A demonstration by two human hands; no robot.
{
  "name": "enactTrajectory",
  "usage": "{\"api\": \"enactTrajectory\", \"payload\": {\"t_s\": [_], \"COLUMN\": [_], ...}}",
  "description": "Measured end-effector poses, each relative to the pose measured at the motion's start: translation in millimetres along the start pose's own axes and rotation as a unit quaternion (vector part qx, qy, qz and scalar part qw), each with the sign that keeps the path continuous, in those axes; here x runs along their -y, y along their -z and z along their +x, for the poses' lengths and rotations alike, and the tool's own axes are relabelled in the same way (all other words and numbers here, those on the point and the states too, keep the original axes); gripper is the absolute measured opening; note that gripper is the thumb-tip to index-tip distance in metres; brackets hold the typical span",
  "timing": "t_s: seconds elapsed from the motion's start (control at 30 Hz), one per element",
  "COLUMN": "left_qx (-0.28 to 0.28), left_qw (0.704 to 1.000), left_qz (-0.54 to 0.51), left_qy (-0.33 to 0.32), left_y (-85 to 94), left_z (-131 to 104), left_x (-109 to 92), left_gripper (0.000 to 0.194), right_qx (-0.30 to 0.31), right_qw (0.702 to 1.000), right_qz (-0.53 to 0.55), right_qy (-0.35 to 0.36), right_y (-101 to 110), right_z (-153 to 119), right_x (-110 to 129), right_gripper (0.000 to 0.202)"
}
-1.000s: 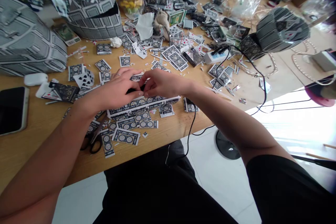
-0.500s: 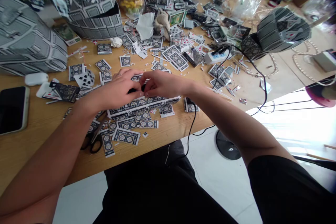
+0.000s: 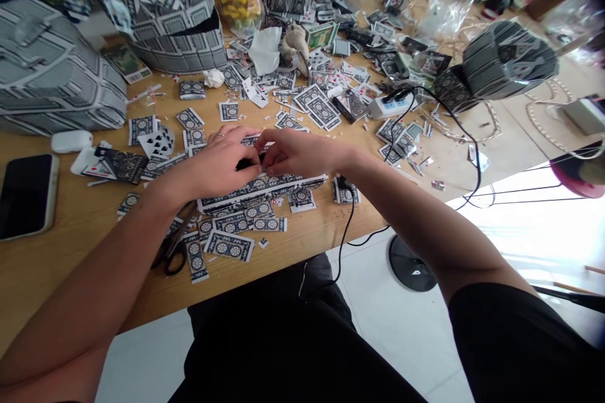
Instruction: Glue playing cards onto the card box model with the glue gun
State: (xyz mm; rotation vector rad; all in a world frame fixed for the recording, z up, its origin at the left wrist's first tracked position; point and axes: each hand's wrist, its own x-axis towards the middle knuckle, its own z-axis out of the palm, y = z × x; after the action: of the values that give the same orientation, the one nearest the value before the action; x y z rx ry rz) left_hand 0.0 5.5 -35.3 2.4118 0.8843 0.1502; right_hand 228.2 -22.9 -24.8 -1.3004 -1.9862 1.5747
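Observation:
On the wooden table in front of me lies a long, flat piece built of blue-and-white playing cards. My left hand rests on it from the left, with thumb and fingers curled around a small dark gap. From the right, my right hand bends its fingers against the same piece, and its fingertips nearly meet my left thumb. Both hands look closed on the card piece; the exact fingertip contact is partly hidden. Cut card strips lie in front of it. Black-handled scissors sit beside my left forearm.
Large card-built bags stand at the back left. A phone and a white earbud case lie at the left. Card scraps cover the back, around a power strip with black cables. A card-built vessel lies at the right.
The view has shifted slightly, so the table things appear a little further right. Both hands stay in the same place on the card piece, with hardly any finger movement.

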Motion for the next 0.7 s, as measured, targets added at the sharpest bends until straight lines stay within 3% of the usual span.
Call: {"api": "enactTrajectory", "payload": {"t_s": [0.13, 0.23, 0.5, 0.7], "left_qx": [-0.022, -0.023, 0.006, 0.001], "left_qw": [1.0, 1.0, 1.0, 1.0], "left_qz": [-0.009, -0.009, -0.012, -0.005], "left_qy": [-0.007, -0.004, -0.015, 0.002], "left_y": [-3.8, -5.5, -2.4, -3.2], "left_z": [-0.3, -0.4, 0.6, 1.9], "left_x": [-0.6, -0.4, -5.5, -4.8], "left_gripper": [0.029, 0.03, 0.033, 0.03], "right_qx": [-0.004, -0.043, -0.157, -0.26], "right_qw": [0.996, 0.99, 0.987, 0.964], "right_qz": [-0.085, -0.136, 0.007, 0.049], "right_qy": [0.005, 0.016, 0.019, 0.019], "right_y": [1.8, 3.9, 9.3, 4.9], "right_z": [-8.8, -20.8, -53.6, -68.6], "right_x": [13.0, 21.9, 14.2, -2.8], "right_gripper": [0.04, 0.036, 0.023, 0.02]}}
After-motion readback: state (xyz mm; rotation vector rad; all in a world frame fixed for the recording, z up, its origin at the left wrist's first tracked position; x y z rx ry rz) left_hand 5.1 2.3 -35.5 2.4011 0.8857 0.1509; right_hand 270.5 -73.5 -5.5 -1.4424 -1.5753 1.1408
